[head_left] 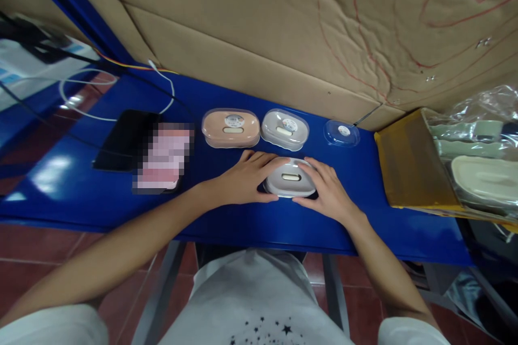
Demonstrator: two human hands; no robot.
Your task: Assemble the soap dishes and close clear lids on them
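A grey oval plastic box [292,186], like a soap dish with a pale bar-shaped piece in its middle, sits on the blue table near its front edge. My left hand [253,177] grips its left end, thumb at the near side and fingers over the far side. Its right end is held by my right hand [326,186] in the same way. Just beyond stand a peach box [214,128] and another grey box [299,133], each under a clear lid with a round sticker. To their right lies a loose clear lid [348,137] with a sticker.
A phone [164,156] with a blurred screen and a black flat object [125,137] lie left, by a white cable [172,89]. At right stands an open cardboard box [416,172] with pale green wrapped items. A cardboard wall [251,59] rises behind the blue table [243,221].
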